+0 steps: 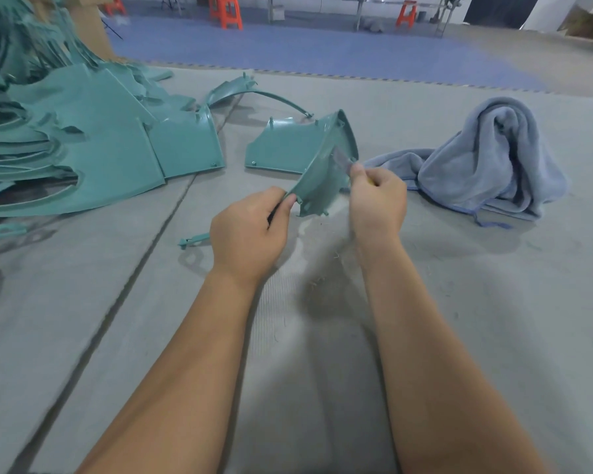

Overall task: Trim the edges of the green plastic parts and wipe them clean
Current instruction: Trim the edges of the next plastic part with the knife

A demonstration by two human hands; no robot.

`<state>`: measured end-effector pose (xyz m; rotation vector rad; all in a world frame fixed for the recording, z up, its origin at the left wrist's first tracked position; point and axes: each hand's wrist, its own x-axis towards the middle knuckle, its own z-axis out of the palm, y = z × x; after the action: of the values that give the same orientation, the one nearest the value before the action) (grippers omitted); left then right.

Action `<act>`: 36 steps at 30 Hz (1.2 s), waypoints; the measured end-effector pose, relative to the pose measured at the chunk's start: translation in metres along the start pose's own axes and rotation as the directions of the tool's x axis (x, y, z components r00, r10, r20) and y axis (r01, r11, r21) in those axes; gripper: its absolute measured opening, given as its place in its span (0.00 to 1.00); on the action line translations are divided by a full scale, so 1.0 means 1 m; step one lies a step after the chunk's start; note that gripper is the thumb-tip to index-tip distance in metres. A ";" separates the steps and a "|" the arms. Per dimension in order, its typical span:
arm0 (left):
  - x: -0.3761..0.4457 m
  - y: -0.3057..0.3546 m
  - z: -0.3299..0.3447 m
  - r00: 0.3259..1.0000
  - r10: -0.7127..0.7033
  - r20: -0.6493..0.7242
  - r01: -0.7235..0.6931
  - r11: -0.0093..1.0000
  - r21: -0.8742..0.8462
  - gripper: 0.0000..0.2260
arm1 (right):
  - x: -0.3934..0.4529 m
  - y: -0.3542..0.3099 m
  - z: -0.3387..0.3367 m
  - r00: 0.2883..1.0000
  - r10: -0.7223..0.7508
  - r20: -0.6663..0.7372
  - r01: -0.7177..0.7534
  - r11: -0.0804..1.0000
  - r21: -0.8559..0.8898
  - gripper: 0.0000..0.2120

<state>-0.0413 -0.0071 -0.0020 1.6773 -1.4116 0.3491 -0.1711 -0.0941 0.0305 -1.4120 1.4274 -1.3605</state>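
While your left hand (250, 230) pinches the green part's (317, 179) near corner and your right hand (377, 196) grips the knife (343, 161) against its edge, take light strokes away from your fingers. Part held above the mat (425, 302); towel (486, 159) just right.

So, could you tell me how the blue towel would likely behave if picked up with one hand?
The towel would probably be floppy: it lies slumped in soft folds. It looks thick and fluffy, so likely easy to grip, not slippery. It shouldn't roll or break, though a loose corner may trail.
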 end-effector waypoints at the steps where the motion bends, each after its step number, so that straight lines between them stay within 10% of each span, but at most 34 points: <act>1: 0.000 0.001 0.000 1.000 0.005 -0.007 -0.005 1.000 0.002 0.15 | 0.000 0.002 0.000 1.000 0.012 0.003 -0.012 0.999 0.050 0.17; 9: 0.005 -0.003 0.005 0.999 -0.021 0.040 0.020 1.000 0.022 0.13 | -0.012 -0.005 0.001 0.992 0.048 0.116 -0.096 0.881 0.464 0.14; 24: 0.005 -0.007 0.009 0.988 -0.085 0.128 0.080 0.996 0.045 0.11 | -0.018 -0.005 0.008 0.957 -0.099 0.274 0.001 0.941 0.339 0.09; 36: 0.006 -0.006 0.009 0.987 -0.117 0.110 0.121 0.992 -0.035 0.12 | -0.009 0.005 -0.002 0.992 -0.059 0.114 0.012 0.927 0.376 0.07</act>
<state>-0.0371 -0.0175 -0.0054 1.7597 -1.3795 0.1632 -0.1731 -0.0856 0.0245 -1.2482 0.9995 -1.4506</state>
